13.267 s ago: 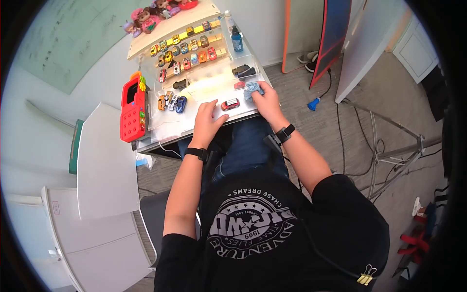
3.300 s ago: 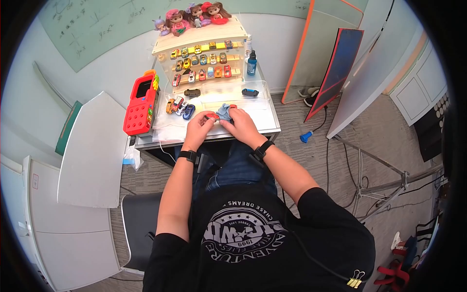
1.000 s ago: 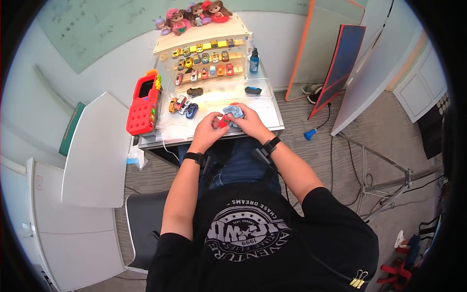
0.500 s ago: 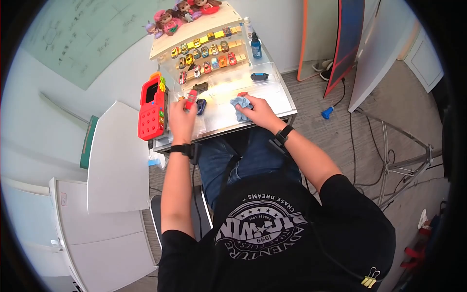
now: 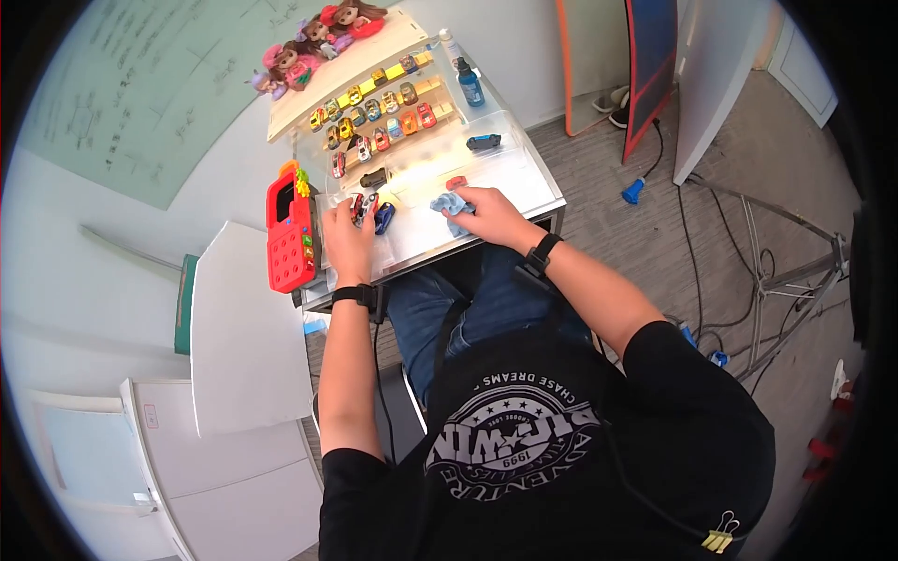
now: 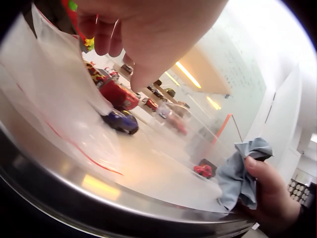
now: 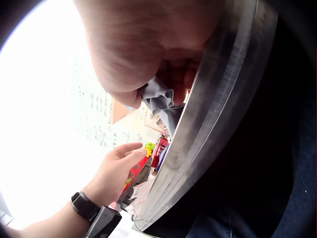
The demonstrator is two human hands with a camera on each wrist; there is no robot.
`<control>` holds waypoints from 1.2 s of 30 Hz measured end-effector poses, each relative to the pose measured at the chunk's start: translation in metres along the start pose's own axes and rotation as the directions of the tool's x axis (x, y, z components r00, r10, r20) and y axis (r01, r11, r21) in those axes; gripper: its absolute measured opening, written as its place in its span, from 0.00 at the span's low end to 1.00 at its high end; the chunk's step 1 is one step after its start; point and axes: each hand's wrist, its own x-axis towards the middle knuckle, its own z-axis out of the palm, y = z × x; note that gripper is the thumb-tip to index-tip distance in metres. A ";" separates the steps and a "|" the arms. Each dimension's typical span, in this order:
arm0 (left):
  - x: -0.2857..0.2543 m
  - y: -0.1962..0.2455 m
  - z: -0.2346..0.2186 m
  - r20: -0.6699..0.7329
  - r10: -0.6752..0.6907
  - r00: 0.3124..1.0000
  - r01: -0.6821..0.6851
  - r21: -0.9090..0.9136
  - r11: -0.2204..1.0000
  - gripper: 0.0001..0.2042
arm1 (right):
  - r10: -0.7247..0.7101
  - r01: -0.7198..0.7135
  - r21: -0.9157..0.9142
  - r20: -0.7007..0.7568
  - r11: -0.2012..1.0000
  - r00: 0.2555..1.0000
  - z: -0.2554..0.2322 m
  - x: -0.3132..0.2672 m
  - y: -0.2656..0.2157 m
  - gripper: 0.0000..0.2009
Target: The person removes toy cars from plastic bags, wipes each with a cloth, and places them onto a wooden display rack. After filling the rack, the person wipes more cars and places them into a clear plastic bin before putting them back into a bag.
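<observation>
My left hand [image 5: 348, 241] is over the cluster of toy cars at the table's left, fingers relaxed and apart from the thumb. Just below its fingertips, a red toy car [image 6: 119, 96] stands in that cluster, beside a dark blue toy car [image 6: 122, 122]. Toward the table's front right, my right hand [image 5: 493, 217] grips a crumpled blue-grey cloth [image 5: 451, 208] between thumb and fingers. A small red toy car [image 5: 456, 182] lies just beyond the cloth. In the left wrist view, the cloth [image 6: 238, 173] hangs bunched from the right hand.
A red toy case [image 5: 292, 243] borders the left. Behind are tiered shelves of toy cars [image 5: 374, 110], with dolls [image 5: 323, 37] on top. A dark car [image 5: 374, 178] and a blue-black car [image 5: 484, 142] lie before them. A blue bottle [image 5: 469, 84] stands back right; the metal table edge [image 6: 99, 191] runs in front.
The left hand wiped the red car with the right hand's cloth, then carried it left. Half a second ago it held the car raised; now the car is down among the others, released.
</observation>
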 end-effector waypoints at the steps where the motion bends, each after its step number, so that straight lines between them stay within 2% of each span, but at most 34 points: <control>1: -0.001 0.009 0.002 -0.041 0.065 0.997 -0.067 -0.065 0.996 0.17 | 0.004 -0.004 -0.002 -0.008 1.000 1.000 0.000 -0.002 -0.001 0.15; 2: 0.000 0.021 0.004 -0.038 0.071 0.997 -0.073 -0.070 0.995 0.17 | -0.004 0.005 0.040 -0.013 0.999 1.000 -0.001 -0.003 -0.009 0.15; 4: 0.005 0.047 0.010 -0.083 0.285 0.955 -0.295 -0.159 0.942 0.16 | -0.013 0.014 0.075 -0.024 0.997 1.000 -0.003 -0.002 -0.012 0.15; 5: 0.009 0.061 0.016 -0.070 0.348 0.935 -0.355 -0.198 0.914 0.12 | 0.002 -0.002 0.046 -0.002 0.999 1.000 -0.002 -0.002 -0.010 0.14; 6: 0.011 0.076 0.020 -0.074 0.345 0.936 -0.353 -0.203 0.913 0.12 | 0.016 -0.016 0.016 0.022 1.000 1.000 -0.001 -0.002 -0.006 0.14; 8: 0.021 0.101 0.028 0.163 0.458 0.874 -0.392 -0.321 0.862 0.09 | -0.018 0.017 0.025 0.009 1.000 1.000 0.002 -0.002 0.000 0.13; 9: 0.031 0.103 0.041 0.150 0.457 0.877 -0.393 -0.323 0.861 0.09 | -0.017 0.018 0.053 -0.009 0.998 1.000 0.003 -0.002 0.001 0.13; 11: 0.054 0.108 0.063 0.368 0.405 0.837 -0.278 -0.352 0.894 0.14 | 0.011 -0.012 0.068 0.012 0.998 1.000 0.002 -0.002 0.003 0.13; 12: 0.063 0.110 0.066 0.354 0.411 0.840 -0.286 -0.355 0.890 0.14 | 0.017 -0.018 0.035 0.018 0.999 1.000 0.002 -0.002 0.003 0.13; 13: 0.072 0.112 0.068 0.539 0.320 0.779 -0.169 -0.310 0.935 0.18 | -0.003 0.003 0.037 0.003 0.999 1.000 0.002 -0.002 0.003 0.13; 14: 0.081 0.115 0.067 0.699 0.215 0.682 -0.060 -0.240 0.969 0.22 | -0.026 0.026 0.039 -0.011 0.999 1.000 0.003 -0.002 0.003 0.13; 15: 0.088 0.111 0.073 0.744 0.255 0.618 -0.061 -0.278 0.959 0.28 | -0.028 0.029 0.043 -0.013 0.999 1.000 0.002 -0.002 0.000 0.11; 16: 0.092 0.106 0.079 0.733 0.255 0.631 -0.065 -0.277 0.959 0.28 | -0.045 0.046 0.039 -0.010 0.998 0.999 0.000 -0.002 -0.003 0.11; 18: 0.094 0.108 0.080 0.832 0.252 0.494 -0.021 -0.278 0.960 0.31 | 0.002 -0.003 0.059 0.015 0.998 1.000 -0.003 -0.003 -0.010 0.10; 19: 0.094 0.108 0.081 0.844 0.257 0.471 -0.012 -0.286 0.958 0.34 | 0.018 -0.019 0.040 0.029 0.999 0.999 -0.005 -0.002 -0.011 0.10; 20: 0.093 0.108 0.080 0.841 0.255 0.477 -0.017 -0.282 0.959 0.34 | 0.008 -0.009 0.042 0.028 0.999 1.000 -0.004 -0.002 -0.011 0.10; 22: 0.093 0.110 0.078 0.875 0.273 0.401 0.062 -0.323 0.944 0.36 | 0.002 -0.003 0.048 0.012 0.999 1.000 -0.001 -0.003 -0.007 0.11; 23: 0.096 0.113 0.077 0.893 0.265 0.363 0.012 -0.289 0.957 0.38 | 0.004 -0.005 0.044 0.014 0.999 1.000 -0.002 -0.003 -0.008 0.11; 26: 0.092 0.114 0.081 0.875 0.245 0.417 -0.030 -0.256 0.966 0.41 | -0.005 0.005 0.046 0.005 0.999 1.000 0.001 -0.003 -0.001 0.12; 27: 0.092 0.112 0.084 0.857 0.283 0.431 -0.087 -0.273 0.958 0.43 | -0.009 0.008 0.054 0.002 0.998 1.000 0.000 -0.003 -0.002 0.12; 28: 0.094 0.110 0.086 0.874 0.265 0.407 -0.078 -0.255 0.964 0.40 | -0.023 0.023 0.049 -0.001 0.999 1.000 0.000 -0.003 0.000 0.12; 31: 0.088 0.116 0.076 0.860 0.242 0.449 -0.023 -0.259 0.966 0.38 | -0.010 0.011 0.050 -0.013 0.999 1.000 0.001 -0.003 -0.003 0.12; 32: 0.086 0.115 0.078 0.857 0.259 0.446 -0.033 -0.273 0.961 0.38 | 0.012 -0.012 0.055 -0.002 0.998 1.000 0.001 -0.003 -0.002 0.12; 34: 0.082 0.107 0.094 0.797 0.319 0.512 -0.112 -0.306 0.945 0.37 | 0.040 -0.040 0.062 0.001 0.997 0.999 0.000 -0.004 -0.006 0.13; 36: 0.079 0.114 0.084 0.787 0.344 0.512 -0.069 -0.362 0.930 0.35 | 0.018 -0.018 0.029 -0.010 0.999 1.000 0.000 -0.004 -0.004 0.13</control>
